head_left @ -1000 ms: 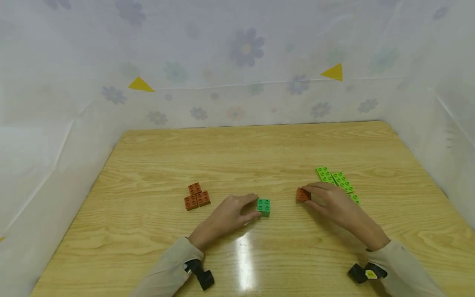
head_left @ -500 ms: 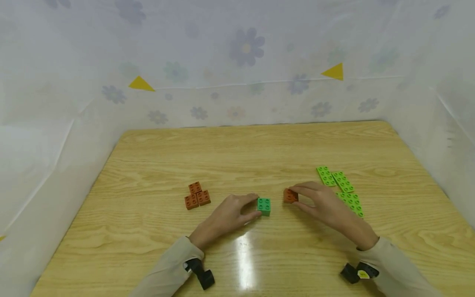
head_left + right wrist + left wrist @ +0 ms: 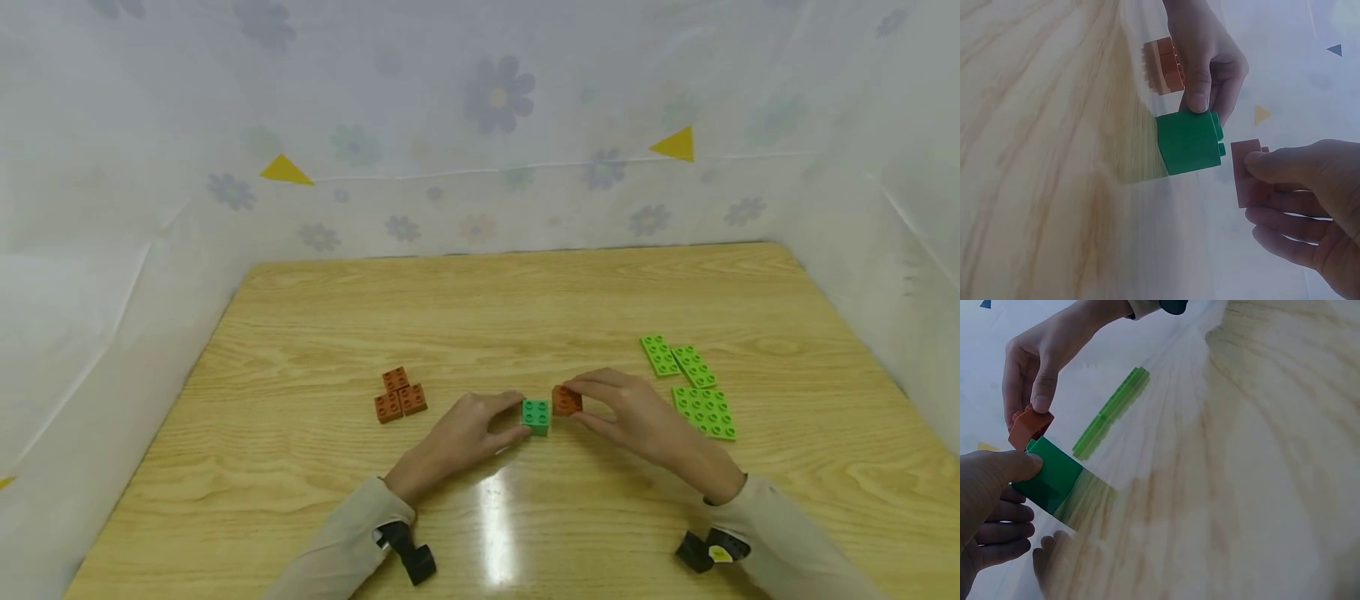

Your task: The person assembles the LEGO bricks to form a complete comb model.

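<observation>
My left hand (image 3: 467, 429) pinches a green toy building block (image 3: 535, 417) that stands studs up on the table. Thumb and fingers press its opposite sides, as the left wrist view shows. From the right, my right hand (image 3: 637, 412) pinches a flatter reddish-brown block (image 3: 567, 400) between thumb and fingertips. In the right wrist view this brown block (image 3: 1249, 173) is raised off the table, a little higher than the green block (image 3: 1190, 142) and beside its studs. A small gap separates the two blocks there.
Several brown blocks (image 3: 401, 395) lie grouped left of my left hand. Light green studded plates (image 3: 703, 412) lie on the wooden table (image 3: 465, 317) beyond my right hand. A white flowered sheet (image 3: 480, 192) with yellow triangles hangs behind and along the sides.
My right hand has carried the brown block leftward, close to the green block, uncovering the large light green plate. My left hand and the green block have stayed in place.
</observation>
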Demonstrator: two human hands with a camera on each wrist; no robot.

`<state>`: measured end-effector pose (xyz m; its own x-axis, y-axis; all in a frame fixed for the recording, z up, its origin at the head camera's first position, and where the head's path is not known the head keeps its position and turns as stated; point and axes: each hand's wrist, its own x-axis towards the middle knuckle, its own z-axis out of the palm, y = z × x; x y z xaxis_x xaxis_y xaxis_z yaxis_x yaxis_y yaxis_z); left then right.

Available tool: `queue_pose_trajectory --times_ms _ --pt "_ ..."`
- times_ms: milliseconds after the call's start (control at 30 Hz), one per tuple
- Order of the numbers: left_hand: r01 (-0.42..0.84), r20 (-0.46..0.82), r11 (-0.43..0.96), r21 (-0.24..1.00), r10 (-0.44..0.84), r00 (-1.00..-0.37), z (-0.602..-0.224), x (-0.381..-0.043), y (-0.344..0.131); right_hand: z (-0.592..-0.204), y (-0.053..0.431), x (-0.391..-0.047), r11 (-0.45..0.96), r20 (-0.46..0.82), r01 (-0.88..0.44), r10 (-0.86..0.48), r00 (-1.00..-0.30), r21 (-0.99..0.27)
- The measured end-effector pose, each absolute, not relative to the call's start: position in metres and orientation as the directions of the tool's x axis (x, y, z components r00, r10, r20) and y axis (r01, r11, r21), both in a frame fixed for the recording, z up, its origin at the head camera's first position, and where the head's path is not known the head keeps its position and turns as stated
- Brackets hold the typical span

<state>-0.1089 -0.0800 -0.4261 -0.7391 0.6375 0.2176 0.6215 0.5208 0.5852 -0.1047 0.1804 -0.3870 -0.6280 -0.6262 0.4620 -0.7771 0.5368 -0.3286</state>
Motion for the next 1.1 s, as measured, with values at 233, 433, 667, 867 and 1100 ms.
queue_pose_trajectory --times_ms 233,433,667,867,1100 --pt "0.619 0.210 0.512 0.595 0.645 -0.735 -0.426 -0.109 -0.079 -0.388 0.171 -0.103 0.528 0.439 -0.775 -0.639 -0.632 -0.347" --pt "0.622 0.216 0.507 0.597 0.646 -0.732 -0.427 -0.109 -0.079 -0.387 0.163 -0.101 0.525 0.419 -0.769 -0.645 -0.639 -0.364" --pt "0.634 0.238 0.483 0.603 0.650 -0.721 -0.427 -0.109 -0.078 -0.387 0.156 -0.100 0.502 0.427 -0.786 -0.661 -0.618 -0.361" --pt "0.643 0.252 0.467 0.607 0.654 -0.713 -0.427 -0.110 -0.078 -0.391 0.153 -0.102 0.488 0.451 -0.804 -0.665 -0.595 -0.340" --pt "0.656 0.273 0.459 0.599 0.653 -0.706 -0.427 -0.110 -0.078 -0.392 0.150 -0.104 0.486 0.464 -0.815 -0.670 -0.579 -0.316"
